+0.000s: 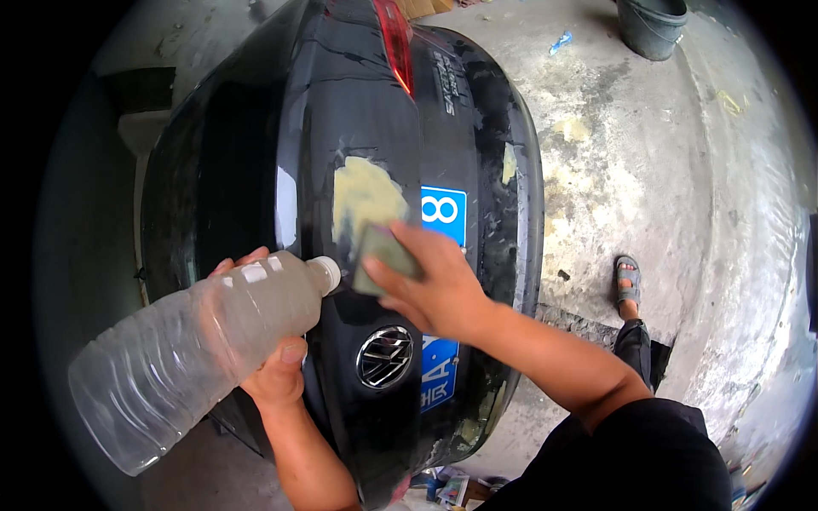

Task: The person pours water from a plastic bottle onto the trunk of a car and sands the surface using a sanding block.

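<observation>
My left hand point(279, 379) grips a large, clear, ridged plastic bottle point(153, 375) with a white cap, tilted sideways with the cap near the car body. My right hand point(443, 285) grasps a greenish-grey block point(374, 247), slightly blurred, at the lower edge of an irregular pale beige patch point(362, 183) on a dark car's rear point(341, 111). Below the block is a round chrome emblem point(383, 356). A blue licence plate point(445, 204) lies just right of the patch, partly behind my right hand. A red tail light point(396, 51) shows higher up.
Stained concrete floor point(613, 153) runs along the right, with a dark bucket point(648, 30) and a small blue scrap point(561, 43). A sandalled foot point(628, 277) stands beside the car. Assorted small items point(456, 490) lie at the bottom. A dark wall is at left.
</observation>
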`<state>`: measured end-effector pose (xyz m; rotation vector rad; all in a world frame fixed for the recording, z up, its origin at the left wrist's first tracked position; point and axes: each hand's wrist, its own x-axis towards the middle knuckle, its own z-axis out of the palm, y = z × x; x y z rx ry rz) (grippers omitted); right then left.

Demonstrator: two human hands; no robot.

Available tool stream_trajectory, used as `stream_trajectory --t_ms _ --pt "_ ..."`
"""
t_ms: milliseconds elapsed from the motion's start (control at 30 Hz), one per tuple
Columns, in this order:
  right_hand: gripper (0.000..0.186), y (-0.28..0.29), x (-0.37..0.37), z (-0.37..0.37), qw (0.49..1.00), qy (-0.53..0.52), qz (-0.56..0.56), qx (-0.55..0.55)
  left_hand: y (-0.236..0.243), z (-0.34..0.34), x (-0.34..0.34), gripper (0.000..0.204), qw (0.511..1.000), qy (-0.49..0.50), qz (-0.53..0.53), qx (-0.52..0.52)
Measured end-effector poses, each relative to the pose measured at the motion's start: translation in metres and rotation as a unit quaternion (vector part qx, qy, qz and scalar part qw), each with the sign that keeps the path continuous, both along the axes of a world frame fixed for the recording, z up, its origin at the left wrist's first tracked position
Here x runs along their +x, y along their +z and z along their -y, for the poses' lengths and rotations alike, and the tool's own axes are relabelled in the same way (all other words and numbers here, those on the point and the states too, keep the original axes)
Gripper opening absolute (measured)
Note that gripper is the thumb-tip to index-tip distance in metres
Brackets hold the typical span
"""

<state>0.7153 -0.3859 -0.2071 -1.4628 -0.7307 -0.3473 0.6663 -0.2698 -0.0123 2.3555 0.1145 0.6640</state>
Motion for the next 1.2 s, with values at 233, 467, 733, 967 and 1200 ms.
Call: stream_trajectory --t_ms 233,467,733,967,1200 --pt "0.063 0.014 0.011 -0.005 0.999 -0.036 -0.020 -0.024 0.002 0.007 0.002 0.110 1.000 0.004 -0.006 -0.007" --pt "0.061 -0.015 -0.038 0.004 0.999 0.009 -0.043 0.014 0.004 0.003 0.001 0.106 1.000 -0.016 0.010 0.002" --pt "0.059 0.002 0.019 -0.011 0.994 -0.091 -0.052 -0.005 -0.002 0.000 0.001 0.106 1.000 -0.010 -0.004 -0.029" --pt "0.063 -0.007 0.030 -0.011 0.992 -0.090 -0.082 -0.021 -0.002 0.003 0.002 0.105 1.000 -0.011 0.005 -0.014" --pt "0.055 -0.010 -0.032 0.006 0.996 -0.024 -0.090 0.004 0.001 0.001 0.001 0.103 1.000 -0.012 -0.003 0.004"
